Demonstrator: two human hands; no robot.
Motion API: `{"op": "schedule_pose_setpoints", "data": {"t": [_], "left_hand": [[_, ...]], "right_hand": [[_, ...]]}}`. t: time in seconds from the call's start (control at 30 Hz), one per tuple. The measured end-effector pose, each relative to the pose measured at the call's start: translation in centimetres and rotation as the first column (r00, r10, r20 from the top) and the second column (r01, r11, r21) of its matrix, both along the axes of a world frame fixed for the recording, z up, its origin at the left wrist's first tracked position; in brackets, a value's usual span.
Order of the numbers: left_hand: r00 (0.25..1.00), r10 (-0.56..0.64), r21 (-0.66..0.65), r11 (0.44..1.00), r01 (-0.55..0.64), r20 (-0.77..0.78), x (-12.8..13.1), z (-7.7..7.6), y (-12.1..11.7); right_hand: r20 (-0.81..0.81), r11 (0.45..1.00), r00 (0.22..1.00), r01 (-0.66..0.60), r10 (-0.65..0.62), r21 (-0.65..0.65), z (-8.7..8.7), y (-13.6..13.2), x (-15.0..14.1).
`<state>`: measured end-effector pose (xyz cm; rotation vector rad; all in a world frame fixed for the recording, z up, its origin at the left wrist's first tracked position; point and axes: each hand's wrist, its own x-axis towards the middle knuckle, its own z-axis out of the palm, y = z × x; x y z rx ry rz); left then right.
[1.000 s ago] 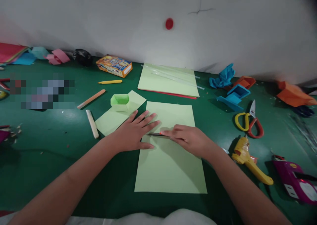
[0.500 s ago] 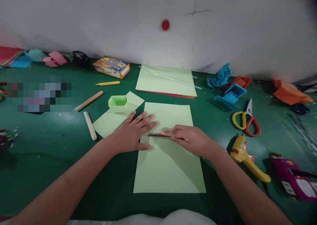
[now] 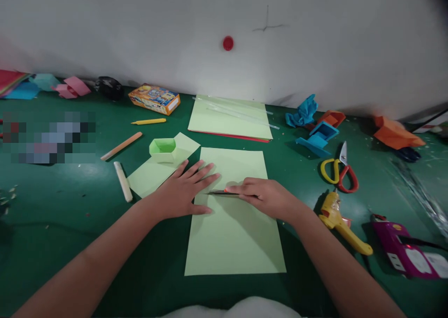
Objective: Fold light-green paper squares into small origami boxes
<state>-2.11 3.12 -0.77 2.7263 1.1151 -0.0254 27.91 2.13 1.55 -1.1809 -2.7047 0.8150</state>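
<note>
Paper (image 3: 235, 248) looks whole; the left hand (image 3: 177, 194) spreads over it (gripping nothing), the right hand (image 3: 266, 197) pinching a thin tool (image 3: 220, 193).

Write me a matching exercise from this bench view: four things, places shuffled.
Things
1. slim dark tool
2. round red disc
3. yellow plastic glue gun
4. small light green paper box

Places
A. beside the purple plastic device, on the green table
B. on the angled pale green paper piece
C. gripped in the right hand
D. on the pale wall

Pairs: 1-C, 2-D, 3-A, 4-B
</note>
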Motion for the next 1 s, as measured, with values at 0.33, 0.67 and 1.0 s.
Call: {"op": "schedule_pose_setpoints", "data": {"t": [0.33, 0.67, 1.0], "left_hand": [[1.0, -0.017, 0.041, 0.999, 0.017, 0.02, 0.0, -0.1, 0.0], [0.999, -0.017, 0.034, 0.999, 0.016, 0.033, 0.0, -0.3, 0.0], [0.999, -0.021, 0.032, 0.999, 0.02, 0.039, -0.1, -0.3, 0.1]], "right_hand": [[-0.01, 1.0, 1.0, -0.009, 0.009, 0.02, 0.0, 0.2, 0.3], [-0.012, 1.0, 1.0, 0.0, 0.0, 0.01, 0.2, 0.2, 0.6], [0.002, 1.0, 1.0, 0.012, -0.012, -0.013, 0.1, 0.4, 1.2]]}}
